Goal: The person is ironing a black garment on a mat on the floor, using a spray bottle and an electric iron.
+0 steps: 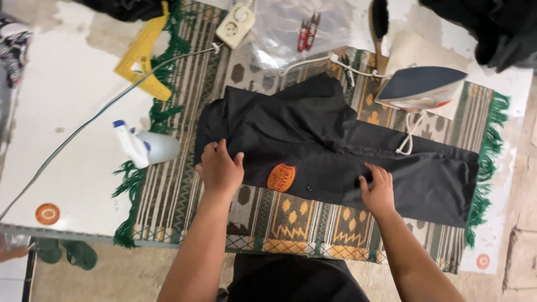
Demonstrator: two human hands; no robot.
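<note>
A black garment (313, 140) with an orange embroidered patch (281, 177) lies spread across a striped woven rug (179, 190) on the table. My left hand (220, 168) presses flat on the garment's left end, fingers apart, just left of the patch. Over the lower edge of the cloth, right of the patch, my right hand (377, 189) rests with fingers curled on the fabric. An electric iron (420, 86) stands tipped on its heel at the rug's far right, its white cord (407, 137) trailing onto the garment.
A white spray bottle (148, 146) lies at the rug's left fringe. A yellow ruler (141, 56), a white power strip (235, 23), red snips (306, 32) on clear plastic and a brush (379, 25) lie at the back. A grey cable (84, 126) crosses the white tabletop (61, 100).
</note>
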